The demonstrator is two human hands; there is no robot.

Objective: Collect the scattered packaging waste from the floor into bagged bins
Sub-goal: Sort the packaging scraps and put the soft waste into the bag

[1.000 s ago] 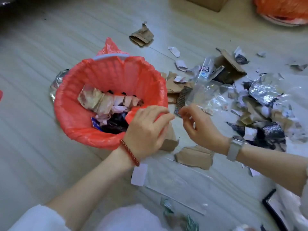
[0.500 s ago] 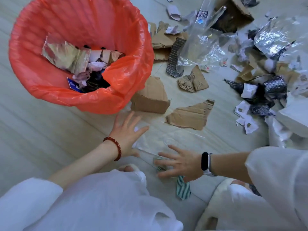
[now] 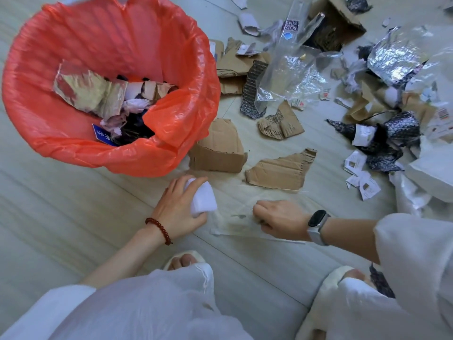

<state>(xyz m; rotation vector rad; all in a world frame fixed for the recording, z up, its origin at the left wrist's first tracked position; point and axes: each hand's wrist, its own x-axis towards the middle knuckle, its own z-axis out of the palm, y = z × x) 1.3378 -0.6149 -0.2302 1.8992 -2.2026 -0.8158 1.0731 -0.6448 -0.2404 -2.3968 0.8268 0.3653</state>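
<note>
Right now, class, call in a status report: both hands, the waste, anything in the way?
Left hand grips white paper piece. Right hand pinches clear plastic sheet on floor. Red-bagged bin close by, path open.

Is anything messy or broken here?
Yes. Torn cardboard pieces, crumpled clear plastic and shiny foil scraps lie scattered on the floor right of the red-bagged bin, not inside it.
</note>
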